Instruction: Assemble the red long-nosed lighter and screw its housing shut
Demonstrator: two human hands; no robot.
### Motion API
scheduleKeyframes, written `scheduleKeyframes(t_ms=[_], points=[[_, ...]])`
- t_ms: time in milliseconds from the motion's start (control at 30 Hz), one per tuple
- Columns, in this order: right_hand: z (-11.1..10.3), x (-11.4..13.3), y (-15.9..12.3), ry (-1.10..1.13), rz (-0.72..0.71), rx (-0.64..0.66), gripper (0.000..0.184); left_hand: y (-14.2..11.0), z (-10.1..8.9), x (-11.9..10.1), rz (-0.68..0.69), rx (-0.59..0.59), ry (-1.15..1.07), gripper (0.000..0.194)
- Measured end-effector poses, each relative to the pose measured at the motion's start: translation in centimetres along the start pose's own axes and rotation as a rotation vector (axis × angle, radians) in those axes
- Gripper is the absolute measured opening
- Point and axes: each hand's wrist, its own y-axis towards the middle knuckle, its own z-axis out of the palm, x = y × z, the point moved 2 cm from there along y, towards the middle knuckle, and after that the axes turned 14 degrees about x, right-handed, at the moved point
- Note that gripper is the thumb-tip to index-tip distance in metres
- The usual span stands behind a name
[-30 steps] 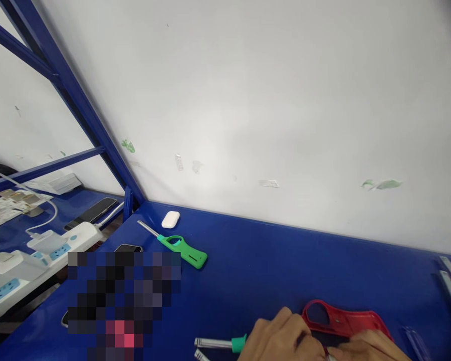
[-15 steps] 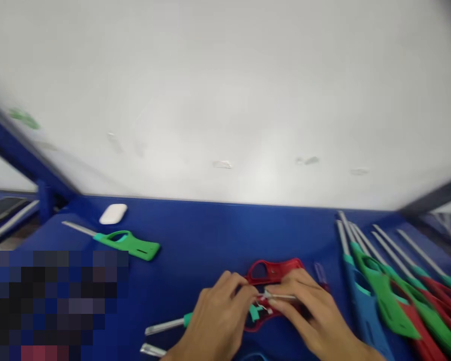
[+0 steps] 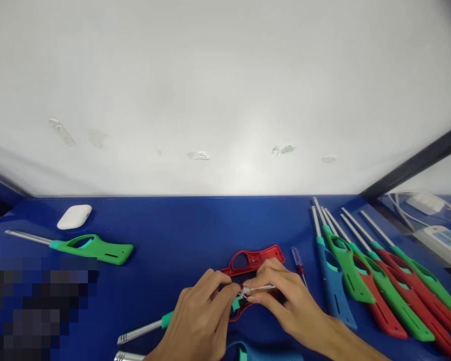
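Note:
My left hand [image 3: 201, 313] lies over an opened red lighter [image 3: 237, 315] with a teal trigger [image 3: 236, 303] and a metal tube [image 3: 143, 332] pointing left. Its thumb and forefinger pinch a small part too hidden to name. My right hand [image 3: 285, 301] holds a thin silvery rod-shaped part [image 3: 261, 289] between thumb and fingers, its end meeting the left fingertips. Beyond the hands lies the loose red half shell [image 3: 257, 257] of the handle. Part of a blue lighter [image 3: 270, 354] shows at the bottom edge.
A small screwdriver [image 3: 296, 256] rests right of the red shell. Several long lighters, such as a blue one [image 3: 336, 296], lie side by side at the right. On the left are a green lighter [image 3: 110, 249] and a white case [image 3: 75, 216]. A white board [image 3: 225, 100] stands behind.
The camera view has turned to the right, so things appear shifted left. Both hands stay together over the red lighter, the right still holding the silvery part.

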Motion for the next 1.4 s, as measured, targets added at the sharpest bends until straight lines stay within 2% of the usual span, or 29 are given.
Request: scheduleKeyframes(t_ms=[200,367,567,700,800,900,1033,1200,1400], points=[[0.3,0.2,0.0,0.001,-0.006,0.009,0.017,0.0,-0.1,0.0,0.001,0.001,0.017,0.028],[-0.2,0.4,0.1,-0.057,-0.005,-0.045,0.016,0.2,-0.6,-0.3,-0.076,0.01,-0.052,0.019],[-0.3,0.7,-0.1,-0.088,-0.037,-0.016,0.011,0.2,-0.3,-0.1,-0.073,0.081,-0.108,0.019],[-0.1,0.7,-0.2,-0.071,-0.029,0.0,0.011,0.3,-0.1,0.1,-0.065,0.064,-0.119,0.018],[-0.2,0.6,-0.2,-0.054,0.009,-0.01,0.009,0.4,-0.2,0.2,-0.048,0.04,-0.054,0.016],[-0.8,0.3,-0.2,-0.123,0.037,-0.022,0.008,0.1,-0.3,0.2,-0.075,0.017,0.106,0.021],[-1.7,-0.2,-0.1,-0.254,0.067,0.036,0.014,-0.3,-0.1,0.2,-0.101,0.09,0.266,0.025],[-2.3,-0.5,-0.2,-0.339,0.028,0.094,0.018,-0.1,0.2,0.3,-0.053,0.141,0.26,0.018],[-2.2,-0.4,0.0,-0.405,-0.022,0.039,0.023,-0.1,0.0,0.5,-0.02,0.142,0.272,0.027]])
